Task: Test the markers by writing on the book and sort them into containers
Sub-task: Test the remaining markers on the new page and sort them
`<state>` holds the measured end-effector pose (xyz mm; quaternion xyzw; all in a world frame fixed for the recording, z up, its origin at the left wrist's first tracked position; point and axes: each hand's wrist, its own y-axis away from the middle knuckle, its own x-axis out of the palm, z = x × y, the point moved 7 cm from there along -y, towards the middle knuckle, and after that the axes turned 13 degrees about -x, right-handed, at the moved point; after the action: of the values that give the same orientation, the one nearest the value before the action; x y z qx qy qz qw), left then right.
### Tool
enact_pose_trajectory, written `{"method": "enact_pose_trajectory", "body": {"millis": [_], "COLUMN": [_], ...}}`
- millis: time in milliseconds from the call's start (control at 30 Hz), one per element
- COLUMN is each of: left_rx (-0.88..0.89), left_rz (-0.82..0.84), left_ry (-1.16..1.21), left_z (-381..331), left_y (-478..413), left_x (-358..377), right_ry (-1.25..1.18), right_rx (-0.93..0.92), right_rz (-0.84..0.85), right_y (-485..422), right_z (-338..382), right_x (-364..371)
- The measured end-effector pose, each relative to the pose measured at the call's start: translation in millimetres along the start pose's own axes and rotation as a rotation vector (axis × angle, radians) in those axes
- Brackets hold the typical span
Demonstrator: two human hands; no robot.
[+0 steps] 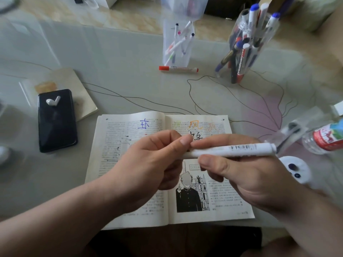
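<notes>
While held level at lower centre, nearest the camera: a white plastic marker [237, 150] with a printed barrel, gripped by both hands. Pinching its left end between thumb and curled forefinger, the left hand [148, 164]; wrapped round the barrel with the thumb below, the right hand [246, 175]. Hands almost touching. Marker's left end hidden under the fingers, so impossible to tell whether capped.

Just beneath, flat on the grey glass-topped table [130, 80]: an open paperback book [130, 210] of printed text, with a black-and-white drawing on the right page and blue, orange and black handwritten characters near the top.

At the right edge, blurred: a white round object with dark dots [297, 169] and a clear plastic bottle with a red label [323, 140].

At middle left, a black smartphone [56, 125] with a white earbud [53, 101] on it, resting partly on a beige notebook [74, 84].

Further up, centre, a white marker with a red cap [178, 69] lying flat, just in front of a clear rectangular plastic container [177, 43] of thin markers.

At upper right, a clear round plastic container [246, 43] crammed with thicker markers.
</notes>
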<state>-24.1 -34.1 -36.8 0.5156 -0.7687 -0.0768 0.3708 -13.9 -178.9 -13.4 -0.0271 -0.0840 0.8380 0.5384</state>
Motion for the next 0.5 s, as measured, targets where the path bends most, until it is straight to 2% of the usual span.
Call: {"method": "enact_pose_trajectory", "body": {"millis": [67,133,333,433,500], "left_rx": [0.051,0.098,0.061,0.082,0.119], "left_rz": [-0.046,-0.104,-0.227,-0.335,-0.409], "left_ry": [0.011,-0.015,-0.036,-0.165,-0.27], "left_z": [-4,-9,-9,-6,-9], "left_y": [0,1,6,9,10], "left_x": [-5,-11,-17,-17,-17], "right_ry": [-0.143,-0.147,0.45,0.598,0.654], "right_rx": [0.02,-0.003,-0.127,-0.318,-0.381], "right_rz": [-0.068,-0.121,0.107,0.245,0.267], "right_y": [-4,-6,2,6,6], "right_z": [0,5,20,27,29], "right_x": [-7,-19,-10,6,8]}}
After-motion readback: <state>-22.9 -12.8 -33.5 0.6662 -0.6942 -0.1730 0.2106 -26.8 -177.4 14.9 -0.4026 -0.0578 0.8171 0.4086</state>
